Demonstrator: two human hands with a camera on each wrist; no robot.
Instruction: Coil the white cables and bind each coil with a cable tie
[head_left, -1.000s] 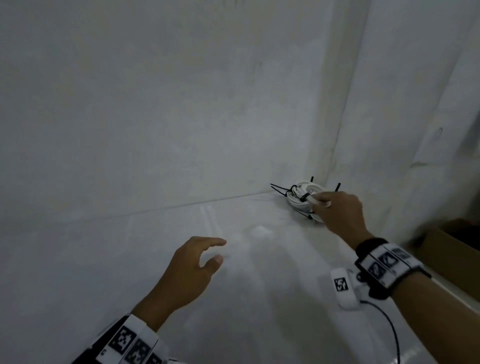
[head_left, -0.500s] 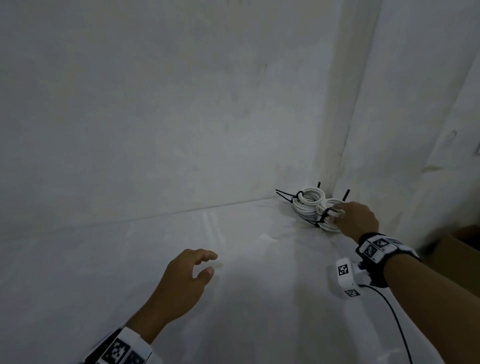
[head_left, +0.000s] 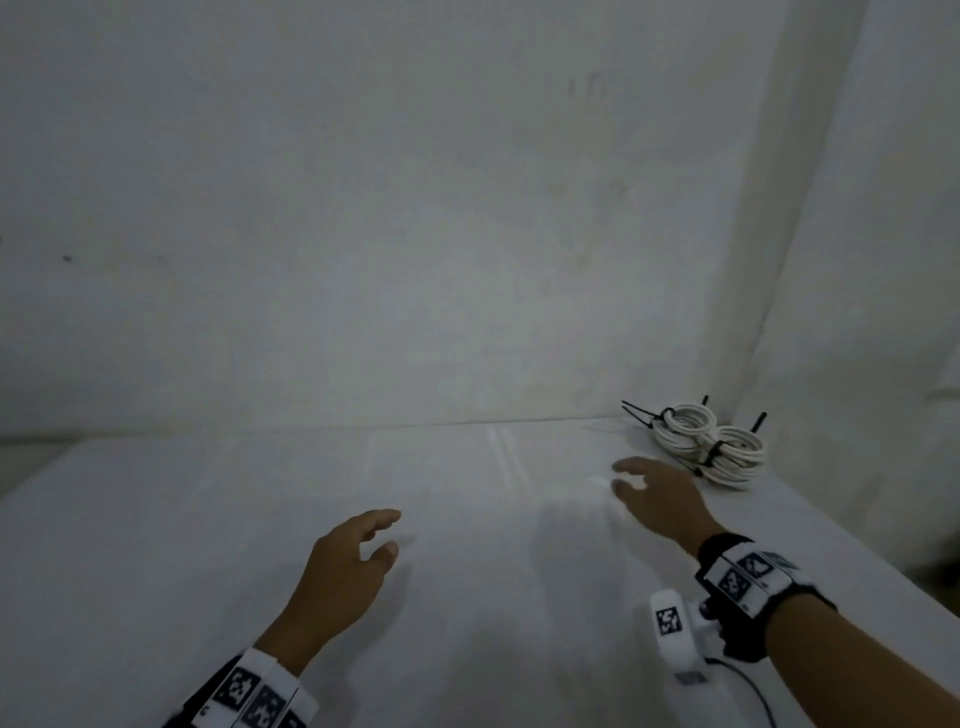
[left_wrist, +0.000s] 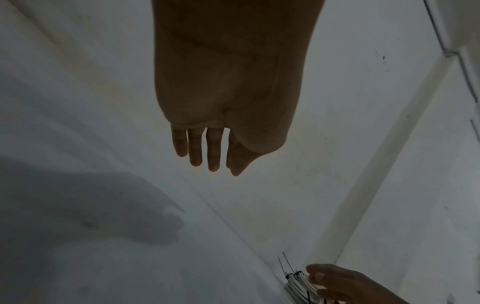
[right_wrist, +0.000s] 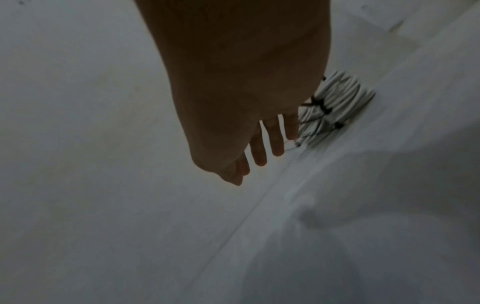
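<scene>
Both my hands empty, fingers relaxed: left hand (head_left: 347, 566), right hand (head_left: 662, 499). Tied coils (head_left: 709, 449) far right: light, springy; I'd grab by the ties.

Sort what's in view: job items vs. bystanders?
Job:
- two white cable coils, stacked in the corner
- black cable ties around them
- left hand and right hand, both empty

Bystanders:
- white table
- wall
</scene>
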